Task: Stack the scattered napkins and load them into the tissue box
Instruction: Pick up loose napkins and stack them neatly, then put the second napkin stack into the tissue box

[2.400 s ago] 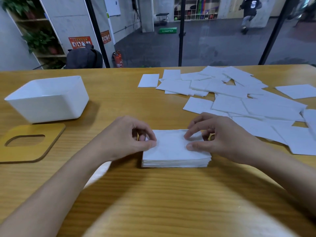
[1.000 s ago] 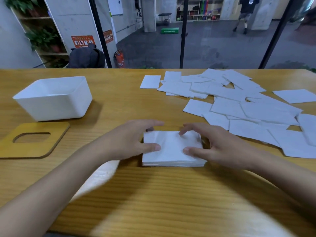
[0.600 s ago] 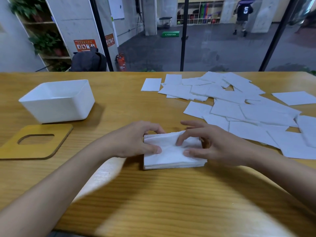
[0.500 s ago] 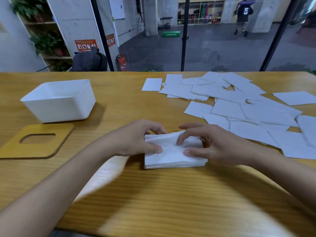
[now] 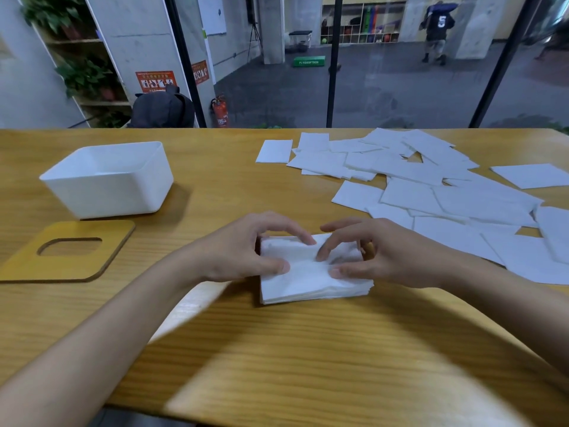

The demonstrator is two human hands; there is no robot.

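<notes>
The wooden counter filled the lower part of the view, its far edge meeting a glass wall. Across its right half lay the scattered napkins — white sheets lying flat, many overlapping, the spread running from the far edge to the right border. One single napkin lay just beside the spread's far-left corner.

On the left side, well apart from the spread, stood the white tissue box, open at the top, with nothing visible inside. Just in front of it the yellow wooden lid lay flat on the counter, its rounded slot showing the wood beneath.

Near the middle sat the napkin stack, resting on the counter, its edges roughly squared and its top sheet rumpled.

The left hand gripped the stack's left end — thumb pressed on top, fingers curled over the far edge. The right hand held the right end, thumb and forefinger on the top sheet and the other fingers curled round the far corner.
</notes>
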